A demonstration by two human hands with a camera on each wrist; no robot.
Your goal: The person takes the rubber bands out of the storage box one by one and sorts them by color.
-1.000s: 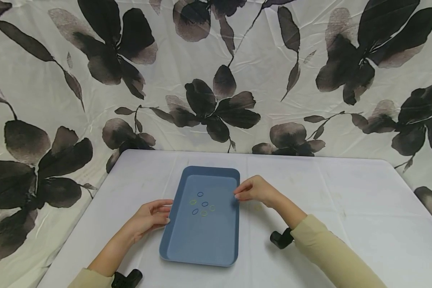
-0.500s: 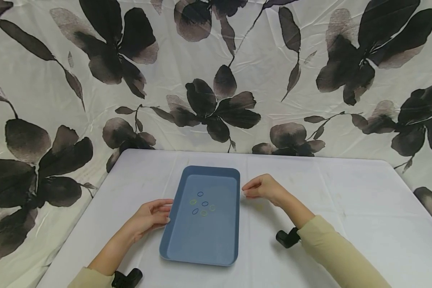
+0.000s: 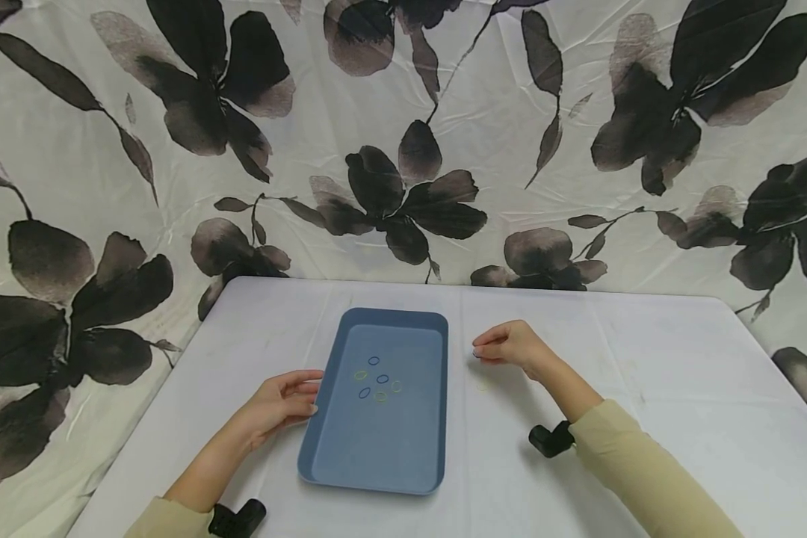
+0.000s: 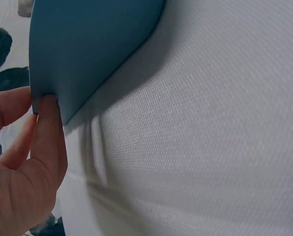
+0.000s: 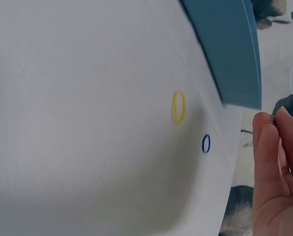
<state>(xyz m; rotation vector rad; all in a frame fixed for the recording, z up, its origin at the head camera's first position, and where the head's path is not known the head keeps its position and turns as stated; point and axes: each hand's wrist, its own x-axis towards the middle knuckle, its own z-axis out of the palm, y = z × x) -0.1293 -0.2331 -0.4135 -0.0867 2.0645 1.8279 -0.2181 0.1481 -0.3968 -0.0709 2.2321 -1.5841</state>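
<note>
A blue-grey rectangular tray lies on the white-covered table, with several thin loops like rubber bands in it, among them a blue band and a yellow band. My left hand holds the tray's left edge; in the left wrist view the thumb lies against the outer wall. Right of the tray, my raised right hand pinches a tiny dark blue bit, apparently a rubber band, mostly hidden by thumb and fingertips. On the cloth below it lie another yellow band and blue band.
White cloth covers the table on both sides of the tray. A floral curtain hangs behind the far edge. Black wrist cameras sit at both sleeves.
My right hand has moved from the tray's right rim out to the right and slightly away from me, fingertips still together. The left hand and tray stay in place.
</note>
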